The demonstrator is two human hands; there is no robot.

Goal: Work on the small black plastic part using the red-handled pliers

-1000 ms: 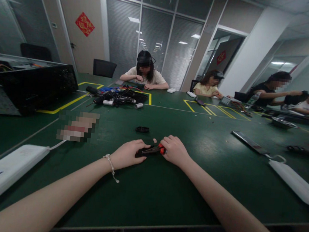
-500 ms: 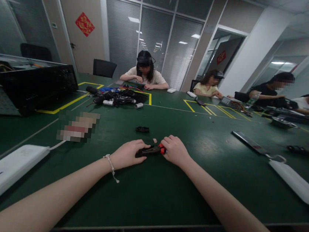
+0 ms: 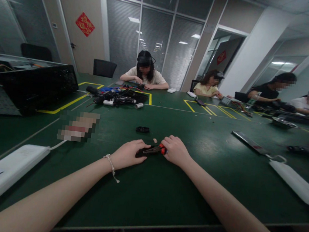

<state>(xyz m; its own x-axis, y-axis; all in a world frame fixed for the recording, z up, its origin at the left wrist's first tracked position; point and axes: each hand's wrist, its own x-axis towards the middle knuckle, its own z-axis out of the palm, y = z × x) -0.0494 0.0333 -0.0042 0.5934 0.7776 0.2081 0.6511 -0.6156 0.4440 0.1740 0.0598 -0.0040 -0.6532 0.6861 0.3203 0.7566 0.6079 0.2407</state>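
My right hand (image 3: 175, 150) is closed round the red handles of a pair of pliers (image 3: 153, 151), whose dark jaws point left. My left hand (image 3: 129, 152), with a white cord bracelet at the wrist, grips a small black part (image 3: 140, 153) between thumb and fingers. The plier jaws reach that part; whether they clamp it I cannot tell. Just beyond the hands lies a black plastic piece (image 3: 142, 129). A small pale scrap (image 3: 155, 141) rests near the pliers.
On the green table (image 3: 178, 204), a black computer case (image 3: 35, 87) stands at the left. Tools and cables (image 3: 117, 97) lie in a heap behind. A white power bank (image 3: 5, 177) is at the near left, another (image 3: 294, 182) at the right. Several people sit around.
My hands and the pliers have hardly moved. At the far right, a co-worker in black has lowered their hands and the dark thing in them slightly.
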